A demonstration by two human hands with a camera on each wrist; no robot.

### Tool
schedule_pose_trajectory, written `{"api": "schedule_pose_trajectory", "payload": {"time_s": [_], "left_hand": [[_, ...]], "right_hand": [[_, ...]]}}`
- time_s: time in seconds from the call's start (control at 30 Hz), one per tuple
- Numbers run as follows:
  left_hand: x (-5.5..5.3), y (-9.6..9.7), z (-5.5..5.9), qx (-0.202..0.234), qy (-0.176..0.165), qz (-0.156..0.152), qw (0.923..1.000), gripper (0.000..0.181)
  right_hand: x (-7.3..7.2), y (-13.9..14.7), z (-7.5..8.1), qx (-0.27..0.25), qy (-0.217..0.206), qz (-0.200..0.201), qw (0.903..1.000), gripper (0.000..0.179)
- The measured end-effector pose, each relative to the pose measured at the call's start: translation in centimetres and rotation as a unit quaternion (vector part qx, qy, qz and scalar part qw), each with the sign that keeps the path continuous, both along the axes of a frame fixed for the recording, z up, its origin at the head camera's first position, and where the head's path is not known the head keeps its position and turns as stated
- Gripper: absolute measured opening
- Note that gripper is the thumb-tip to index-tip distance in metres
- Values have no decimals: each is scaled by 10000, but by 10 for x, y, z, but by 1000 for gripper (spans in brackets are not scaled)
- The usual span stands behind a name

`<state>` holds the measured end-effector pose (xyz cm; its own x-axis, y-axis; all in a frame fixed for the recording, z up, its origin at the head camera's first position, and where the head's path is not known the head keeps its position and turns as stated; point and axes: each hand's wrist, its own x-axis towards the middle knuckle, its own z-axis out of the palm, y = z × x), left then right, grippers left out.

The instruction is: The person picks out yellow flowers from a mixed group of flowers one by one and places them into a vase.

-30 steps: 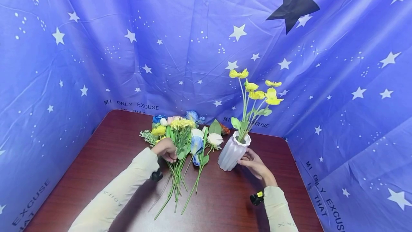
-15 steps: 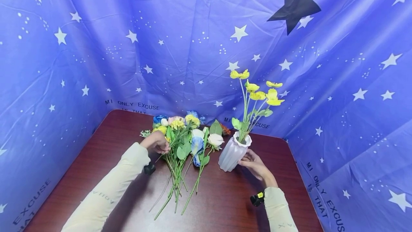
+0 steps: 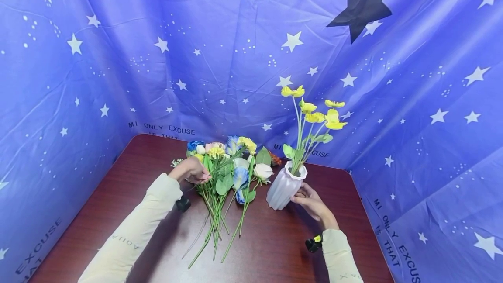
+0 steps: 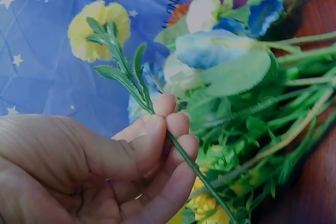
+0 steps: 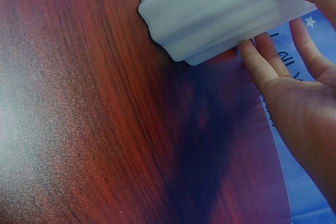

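Between thumb and fingertips, my left hand (image 3: 191, 170) pinches the green stem of a yellow carnation (image 4: 100, 30), whose bloom leans away over the loose flowers. Beneath and beside that hand lies a heap of artificial flowers, with a blue iris (image 3: 240, 177), a white rose (image 3: 263, 171) and bare green stems (image 3: 215, 222) pointing toward me. My right hand (image 3: 313, 202) grips the fluted white vase (image 3: 284, 190) from its right side, thumb on one face and fingers round the other. Several yellow poppies (image 3: 333, 119) stand tall in the vase, their lower stems hidden inside it.
The brown wooden table (image 3: 275, 248) has rounded far corners. Blue star-printed cloth (image 3: 220, 56) hangs along its back and both sides. An orange flower (image 3: 274, 157) lies at the heap's far right, close to the vase.
My left hand has drawn left from the heap with the yellow carnation, whose bloom has swung to the right above the other flowers. The right hand and vase have stayed in place.
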<state>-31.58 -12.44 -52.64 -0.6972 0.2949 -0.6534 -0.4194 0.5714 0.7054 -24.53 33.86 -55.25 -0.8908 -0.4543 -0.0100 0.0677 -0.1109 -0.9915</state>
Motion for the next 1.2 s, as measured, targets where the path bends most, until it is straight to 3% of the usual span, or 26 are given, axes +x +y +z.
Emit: {"api": "schedule_pose_trajectory", "payload": {"time_s": [0.07,0.13,0.2,0.57,0.8,1.2], "left_hand": [[23,8,34,217,-8,285,9994,20],[42,15,60,273,243,511,9980,23],[43,17,61,425,297,554,9971,23],[44,26,66,987,704,38,9926,25],[40,33,71,1396,627,96,9882,32],[34,52,84,1864,979,-69,9776,31]], "right_hand": [[0,0,0,-19,-9,-18,10000,44],[0,-1,0,-29,-26,-41,10000,43],[0,-1,0,-23,-29,-41,10000,43],[2,-2,2,7,-24,-20,10000,44],[2,-2,3,32,-90,-46,9999,44],[2,-1,2,16,-78,-94,9999,45]]}}
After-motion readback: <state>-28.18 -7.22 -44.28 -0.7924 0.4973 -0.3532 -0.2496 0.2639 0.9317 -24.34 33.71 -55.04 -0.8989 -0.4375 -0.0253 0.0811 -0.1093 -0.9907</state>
